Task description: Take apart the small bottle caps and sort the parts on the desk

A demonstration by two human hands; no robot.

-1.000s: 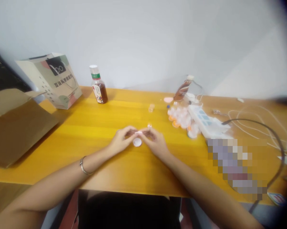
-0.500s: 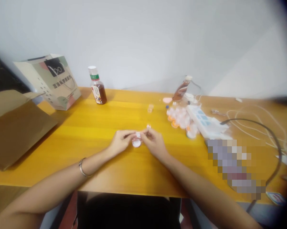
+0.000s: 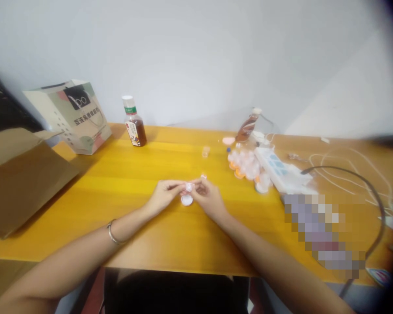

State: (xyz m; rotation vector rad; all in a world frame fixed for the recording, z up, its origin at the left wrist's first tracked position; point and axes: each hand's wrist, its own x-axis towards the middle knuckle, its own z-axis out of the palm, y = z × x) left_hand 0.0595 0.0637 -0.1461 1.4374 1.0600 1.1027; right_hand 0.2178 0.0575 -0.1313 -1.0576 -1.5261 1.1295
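My left hand [image 3: 165,196] and my right hand [image 3: 209,197] meet at the middle of the yellow wooden table [image 3: 134,174]. Both pinch a small pale object [image 3: 189,187] between their fingertips; it is too small to name. A small round white lid [image 3: 186,200] lies on the table just below the fingertips. A metal bracelet [image 3: 113,233] is on my left wrist.
A brown drink bottle [image 3: 134,122] and a paper bag [image 3: 76,115] stand at the back left, a cardboard box [image 3: 22,174] at the left edge. A heap of small pale containers [image 3: 248,165], a tilted bottle [image 3: 247,124], a white power strip [image 3: 281,170] and cables [image 3: 353,174] lie right.
My hands stay together at the same spot; the fingertips have drawn closer on the small pale object. The camera has tipped slightly, shifting the scene down a little.
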